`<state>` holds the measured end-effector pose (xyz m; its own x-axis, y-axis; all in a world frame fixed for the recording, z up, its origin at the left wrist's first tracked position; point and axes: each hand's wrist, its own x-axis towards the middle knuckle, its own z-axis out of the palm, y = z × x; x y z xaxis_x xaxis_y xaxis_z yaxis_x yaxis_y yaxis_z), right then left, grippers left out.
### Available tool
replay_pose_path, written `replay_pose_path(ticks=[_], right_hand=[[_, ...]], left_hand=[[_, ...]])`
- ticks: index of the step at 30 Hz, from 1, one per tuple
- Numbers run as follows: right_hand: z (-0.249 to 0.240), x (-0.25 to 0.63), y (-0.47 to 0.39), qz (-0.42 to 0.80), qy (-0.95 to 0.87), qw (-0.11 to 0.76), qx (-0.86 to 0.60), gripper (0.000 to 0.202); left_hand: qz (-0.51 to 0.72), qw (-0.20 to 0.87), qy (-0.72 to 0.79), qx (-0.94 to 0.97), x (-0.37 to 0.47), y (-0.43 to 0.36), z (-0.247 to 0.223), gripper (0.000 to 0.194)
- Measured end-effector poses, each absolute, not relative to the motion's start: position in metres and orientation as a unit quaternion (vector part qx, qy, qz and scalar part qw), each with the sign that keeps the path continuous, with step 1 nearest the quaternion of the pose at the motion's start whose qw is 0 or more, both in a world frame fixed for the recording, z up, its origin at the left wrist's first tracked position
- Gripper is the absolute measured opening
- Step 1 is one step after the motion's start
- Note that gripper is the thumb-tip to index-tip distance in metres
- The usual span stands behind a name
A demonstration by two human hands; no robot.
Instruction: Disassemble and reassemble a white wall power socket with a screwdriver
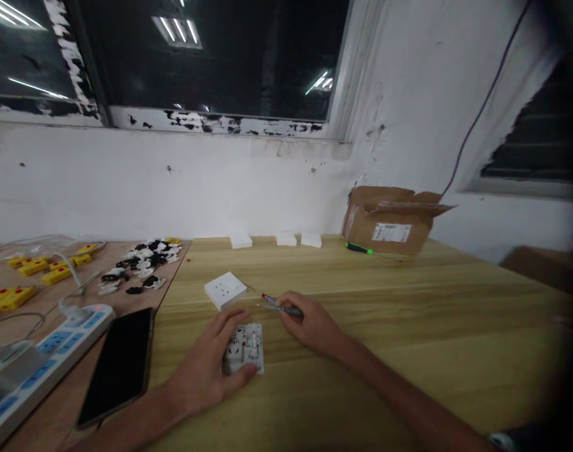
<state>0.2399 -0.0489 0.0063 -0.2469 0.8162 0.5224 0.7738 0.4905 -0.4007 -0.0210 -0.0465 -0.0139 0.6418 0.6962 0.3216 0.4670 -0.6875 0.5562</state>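
My left hand (210, 361) lies around a white wall socket's inner part (254, 344), fingers at its top edge and thumb at its lower edge. Slots and small fittings show on the part's upper face; its left side is partly hidden by the hand. In my right hand (308, 320) is a slim screwdriver (273, 307), gripped by its dark handle, its tip pointing left above the table and apart from the socket part. Just behind it lies a second screwdriver (267, 298) with a red and clear handle. A white socket panel (225, 290) sits tilted beyond my left hand.
White boxes (240, 240) stand along the wall. At the back right, a green-black screwdriver (359, 248) lies before an open cardboard box (392, 220). On the left are a phone (119, 364), a power strip (55, 358), yellow blocks (63, 273) and small black and white parts (147, 260).
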Motion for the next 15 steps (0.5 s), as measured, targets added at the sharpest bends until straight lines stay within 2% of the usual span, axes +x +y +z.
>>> replay_pose_path(ticks=[5, 8, 11, 15], right_hand=[[-0.011, 0.247, -0.032, 0.043, -0.788, 0.364, -0.494, 0.013], [-0.014, 0.249, -0.038, 0.048, -0.819, 0.347, -0.455, 0.013], [-0.010, 0.254, -0.041, 0.059, -0.833, 0.328, -0.442, 0.011], [-0.007, 0.260, -0.041, 0.089, -0.851, 0.292, -0.428, 0.010]], left_hand=[[0.249, 0.158, 0.388, 0.874, -0.013, -0.046, -0.015, 0.065], [0.233, 0.203, 0.404, 0.861, -0.012, -0.046, -0.010, 0.057], [0.245, 0.258, 0.381, 0.853, -0.015, -0.046, -0.003, 0.065], [0.243, 0.203, 0.360, 0.878, -0.017, -0.048, 0.000, 0.062]])
